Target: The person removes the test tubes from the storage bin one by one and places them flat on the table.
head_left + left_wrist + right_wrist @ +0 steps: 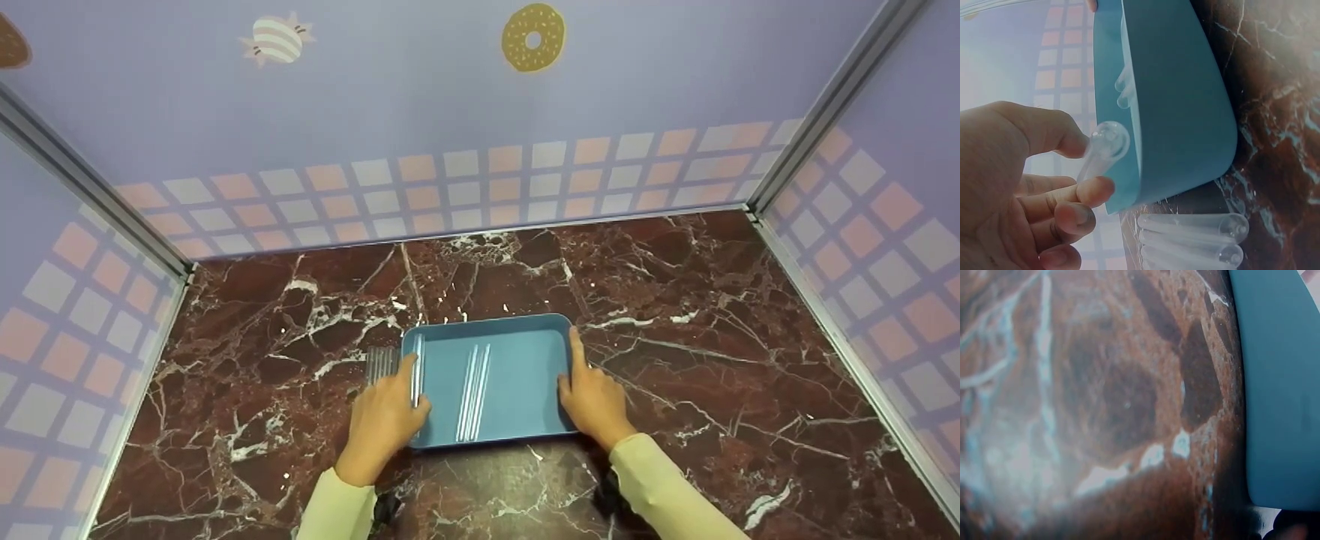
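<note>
Nearest L wrist cam: L hand (382, 420), thumb and fingers pinching one clear tube (1109, 143), round end toward cam. Tube is over L end of blue tray (517, 390), just inside its rim per head view; contact w/ tray floor cannot be determined. R hand (596, 397) grips tray's R rim, thumb on inner side, index finger along outer edge; other fingers mostly hidden. R wrist view shows mainly tray's outer wall.

Inside tray, L of its centre: approx. three clear tubes (472, 394), side by side, running roughly front to back. Outside tray, just beside its L wall: further clear tubes (1193, 226), lying alongside one another; exact no. unclear, partly covered by L hand in head view.

Table (712, 375) under tray: dark red marble pattern w/ white veins. Near side of tray: pale yellow sleeves (337, 506), one per arm. Beyond tray: lilac wall (420, 97), pink & white squares along base, doughnut pic. (551, 39) and sweet pic. (277, 40) higher up. Side walls (862, 225) w/ sim. squares stand L and R of tray, well apart from it.
</note>
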